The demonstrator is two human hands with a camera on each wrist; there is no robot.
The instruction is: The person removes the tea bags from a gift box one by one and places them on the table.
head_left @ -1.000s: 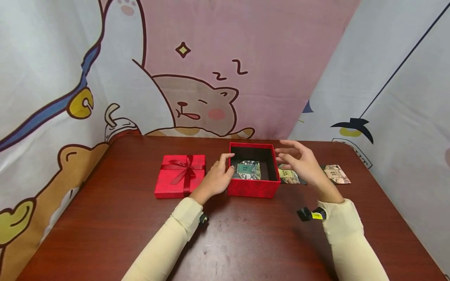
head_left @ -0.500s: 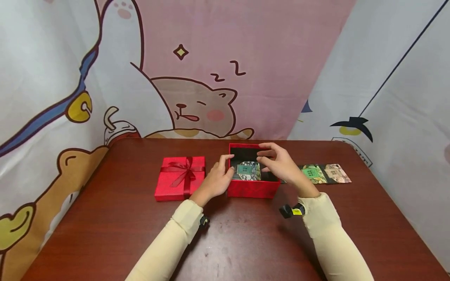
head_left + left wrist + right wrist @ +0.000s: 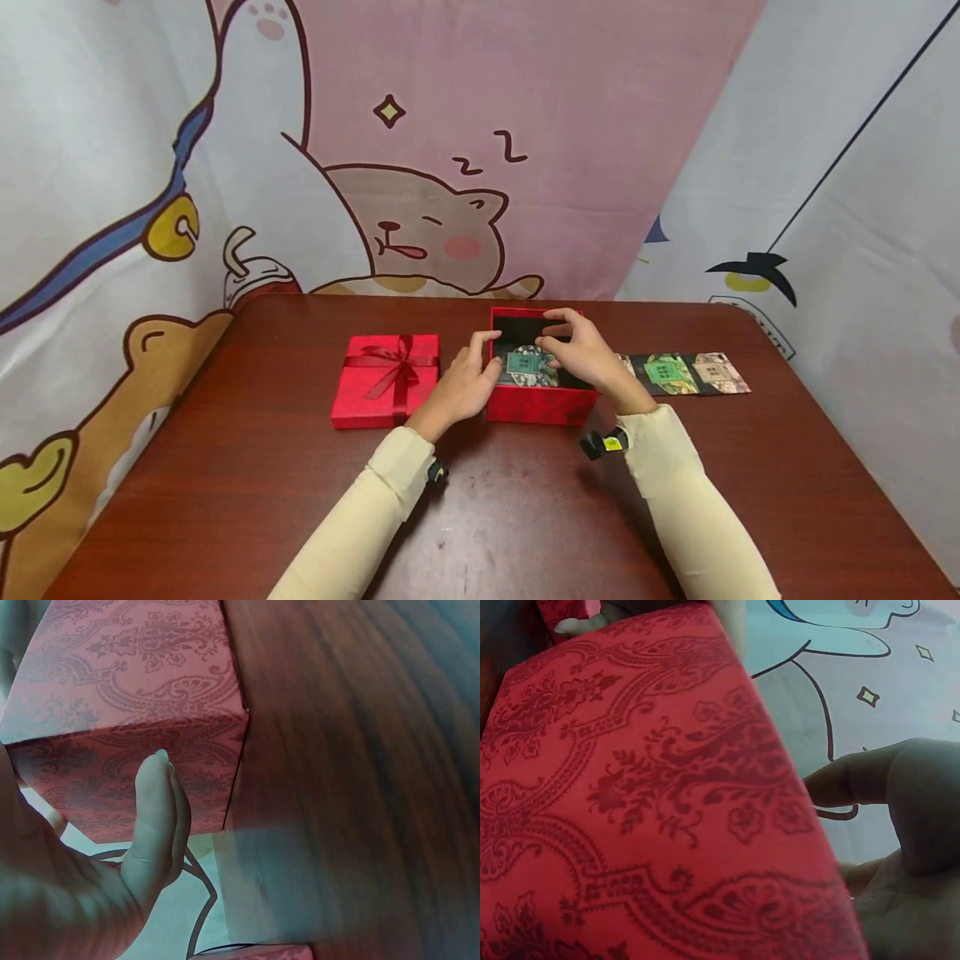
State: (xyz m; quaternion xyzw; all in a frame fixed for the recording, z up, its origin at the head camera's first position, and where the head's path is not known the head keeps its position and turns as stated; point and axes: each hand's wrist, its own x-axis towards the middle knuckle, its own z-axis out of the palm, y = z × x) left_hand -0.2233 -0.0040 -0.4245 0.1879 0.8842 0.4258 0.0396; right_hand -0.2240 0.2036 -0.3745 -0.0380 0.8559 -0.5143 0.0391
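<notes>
The red box (image 3: 542, 406) stands without its lid, showing a dark inside, and a packet (image 3: 525, 367) with a green label lies in its left part. My left hand (image 3: 459, 385) holds the box's left wall; in the left wrist view its fingers (image 3: 157, 817) lie along the patterned side. Over the box's right part is my right hand (image 3: 588, 354), fingers loosely bent and apart, with nothing seen between them. It covers part of the box's opening. The right wrist view has the red box wall (image 3: 652, 780) beside the right hand (image 3: 900, 847).
Left of the box lies a red lid (image 3: 375, 400) with a ribbon bow. To its right, flat on the brown table (image 3: 480, 517), are a green-labelled packet (image 3: 666, 374), a beige-labelled packet (image 3: 718, 372) and part of another. A printed cloth (image 3: 585, 125) hangs behind.
My right hand has moved left, from the box's right edge to over its opening, uncovering packets on the right. The left hand has stayed at the box's left wall.
</notes>
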